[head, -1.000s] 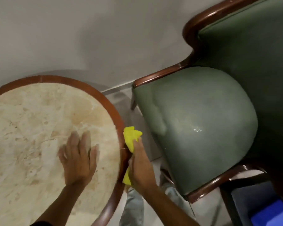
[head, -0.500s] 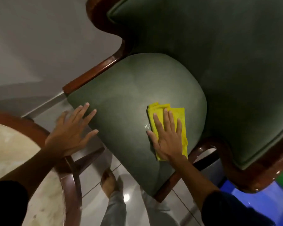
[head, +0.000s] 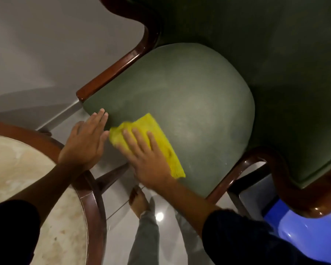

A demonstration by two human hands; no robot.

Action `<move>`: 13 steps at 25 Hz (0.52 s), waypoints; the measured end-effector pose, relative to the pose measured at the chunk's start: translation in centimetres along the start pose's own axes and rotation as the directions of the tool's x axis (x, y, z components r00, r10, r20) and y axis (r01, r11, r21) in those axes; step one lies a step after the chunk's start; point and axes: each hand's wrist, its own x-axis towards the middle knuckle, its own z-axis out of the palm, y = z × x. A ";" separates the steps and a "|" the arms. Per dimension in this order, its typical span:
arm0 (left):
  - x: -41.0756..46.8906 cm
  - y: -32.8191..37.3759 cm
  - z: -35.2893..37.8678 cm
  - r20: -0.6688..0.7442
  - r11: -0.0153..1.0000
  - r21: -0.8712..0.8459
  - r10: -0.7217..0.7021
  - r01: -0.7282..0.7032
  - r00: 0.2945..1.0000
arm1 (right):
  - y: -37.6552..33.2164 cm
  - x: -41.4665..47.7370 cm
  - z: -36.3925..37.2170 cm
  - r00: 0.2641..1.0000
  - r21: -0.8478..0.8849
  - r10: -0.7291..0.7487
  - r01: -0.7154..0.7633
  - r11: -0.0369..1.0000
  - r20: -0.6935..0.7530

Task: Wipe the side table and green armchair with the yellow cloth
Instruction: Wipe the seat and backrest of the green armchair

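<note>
Our right hand (head: 147,159), fingers spread flat, presses the folded yellow cloth (head: 157,138) on the green padded armchair (head: 189,96) seat's near edge. Our left hand (head: 84,144) rests open against the seat's corner, gripping nothing.

Risk: the cloth could slide off the rounded edge.

Round marble-topped side table (head: 27,169) just left. Glossy tiled floor (head: 122,217), grey wall (head: 46,44).

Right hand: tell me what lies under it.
The right hand lies flat on the yellow cloth, pressed onto the green seat cushion. The cloth's part beneath the palm is covered.
</note>
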 end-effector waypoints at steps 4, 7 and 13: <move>0.1 0.1 0.2 0.037 1.000 0.028 0.008 -0.009 0.999 | 3.7 -13.1 1.4 0.993 -0.031 0.116 -0.116 0.993 0.000; 0.2 0.1 0.1 0.053 0.999 0.035 0.010 -0.012 0.999 | 12.3 -13.2 -0.3 0.731 0.152 0.680 -0.668 0.729 -0.048; 0.0 -0.4 0.3 0.085 1.000 -0.016 -0.005 0.007 0.996 | 19.1 3.3 -3.1 0.418 0.298 0.908 -0.865 0.403 -0.015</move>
